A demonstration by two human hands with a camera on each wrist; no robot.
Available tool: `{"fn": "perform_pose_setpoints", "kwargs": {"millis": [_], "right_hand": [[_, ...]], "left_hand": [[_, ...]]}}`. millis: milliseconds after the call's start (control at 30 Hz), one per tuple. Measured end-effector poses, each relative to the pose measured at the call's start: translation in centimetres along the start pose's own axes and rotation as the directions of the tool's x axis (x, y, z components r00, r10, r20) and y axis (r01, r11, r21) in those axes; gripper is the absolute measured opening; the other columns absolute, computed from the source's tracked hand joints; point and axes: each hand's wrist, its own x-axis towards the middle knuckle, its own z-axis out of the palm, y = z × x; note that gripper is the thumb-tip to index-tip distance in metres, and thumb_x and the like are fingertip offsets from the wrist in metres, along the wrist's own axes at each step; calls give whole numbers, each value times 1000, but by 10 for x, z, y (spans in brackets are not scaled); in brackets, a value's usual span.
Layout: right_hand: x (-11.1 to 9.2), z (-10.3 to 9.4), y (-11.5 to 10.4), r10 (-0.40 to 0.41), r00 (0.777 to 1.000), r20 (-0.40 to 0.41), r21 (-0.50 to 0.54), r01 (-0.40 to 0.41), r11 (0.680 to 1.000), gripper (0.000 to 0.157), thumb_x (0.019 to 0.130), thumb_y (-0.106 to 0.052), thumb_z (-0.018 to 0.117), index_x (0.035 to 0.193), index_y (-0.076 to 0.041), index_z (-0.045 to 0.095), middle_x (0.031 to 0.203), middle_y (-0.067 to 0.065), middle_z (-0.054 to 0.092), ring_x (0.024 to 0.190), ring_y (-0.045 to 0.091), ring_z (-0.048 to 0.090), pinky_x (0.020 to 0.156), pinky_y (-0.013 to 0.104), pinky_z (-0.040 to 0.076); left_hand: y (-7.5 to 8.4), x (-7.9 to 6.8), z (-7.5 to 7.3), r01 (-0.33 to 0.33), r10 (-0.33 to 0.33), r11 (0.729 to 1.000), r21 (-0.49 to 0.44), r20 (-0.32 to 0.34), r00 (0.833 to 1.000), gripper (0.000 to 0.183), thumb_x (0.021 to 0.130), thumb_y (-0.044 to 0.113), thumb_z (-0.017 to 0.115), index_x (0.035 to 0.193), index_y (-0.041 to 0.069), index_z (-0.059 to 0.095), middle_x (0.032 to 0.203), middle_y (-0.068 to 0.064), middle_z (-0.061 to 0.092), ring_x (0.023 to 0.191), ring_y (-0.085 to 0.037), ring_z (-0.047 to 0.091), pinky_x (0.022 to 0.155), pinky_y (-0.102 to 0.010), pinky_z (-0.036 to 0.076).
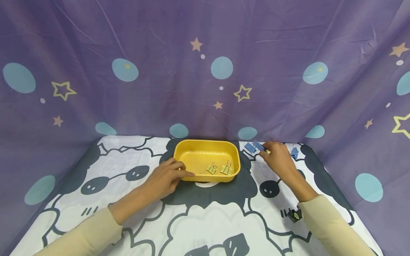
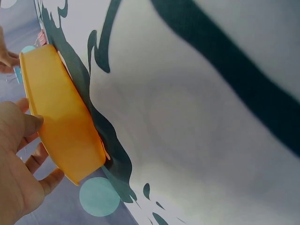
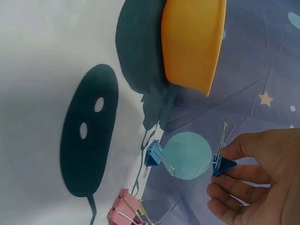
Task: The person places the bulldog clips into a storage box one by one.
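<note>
A yellow plastic tray (image 1: 205, 143) holds two pale yellow binder clips, one clip (image 1: 211, 168) left of the other clip (image 1: 227, 168). My left hand (image 1: 166, 176) grips the tray's near left rim; in the left wrist view its thumb (image 2: 33, 124) lies against the outer wall. My right hand (image 1: 278, 158) is right of the tray, pinching a blue binder clip (image 3: 222, 166) between thumb and fingers, metal handles upward. Another blue binder clip (image 3: 153, 153) sits on the cloth nearby. A pink binder clip (image 3: 124, 207) lies closer to the wrist camera, a yellowish one partly hidden beside it.
One more blue binder clip (image 1: 294, 152) lies right of my right hand. The table wears a white cloth (image 1: 217, 224) with a dark sheep pattern. A purple curtain (image 1: 153, 89) with stars and spots hangs behind and along both sides.
</note>
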Motion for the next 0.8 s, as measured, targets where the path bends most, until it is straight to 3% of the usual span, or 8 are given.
{"fn": "perform_pose_setpoints", "kwargs": {"millis": [433,567,800], "right_hand": [[8,-5,-13,2,1000,23,51,-3,999,29,99,-9,70,120,7,83,116,28,83,111,48,78,96,64,61],[11,-5,-19,0,1000,23,54,-2,999,28,100,-9,70,119,6,83,115,27,84,109,47,77,95,63,61],[17,-1,-33,12,999,35,65,-14,998,28,99,-13,69,119,0,85,113,21,84,94,36,70,82,46,53]], "left_hand": [[-1,0,-1,-4,4,1000,-3,-4,1000,50,90,-12,80,120,27,90,105,2,76,98,-19,60,85,-37,55],[0,0,-1,-4,4,1000,-7,-4,1000,50,89,-12,80,120,27,90,105,2,76,98,-19,60,86,-37,56],[0,0,-1,-4,4,1000,-11,1,1000,49,90,-11,80,120,27,90,106,2,76,98,-19,60,86,-37,55]]}}
